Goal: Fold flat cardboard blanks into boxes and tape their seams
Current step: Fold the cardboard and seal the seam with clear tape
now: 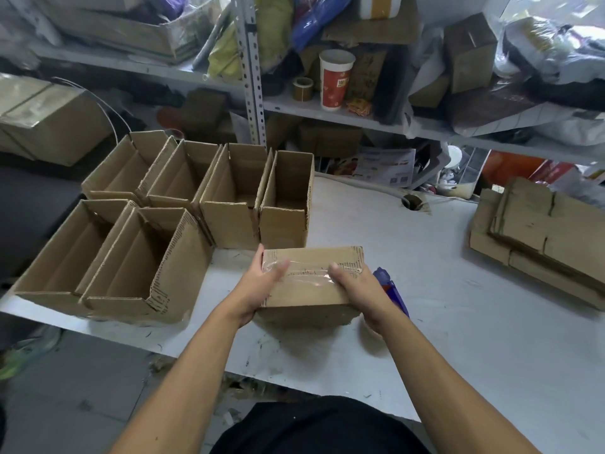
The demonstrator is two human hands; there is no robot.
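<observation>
Both arms reach forward, the left hand (262, 283) and right hand (357, 290) clasping the ends of one taped box (311, 283) on the white table (442, 290), beside six open boxes (183, 217) and one stack of flat blanks (543, 234).

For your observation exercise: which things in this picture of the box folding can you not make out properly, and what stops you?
- Tape dispenser: head view, mostly hidden behind the right hand and the box.
- Box's underside: faces the table.
- Cup print: too small, blurred.
- Stack of flat cardboard: cut off by right edge.
</observation>
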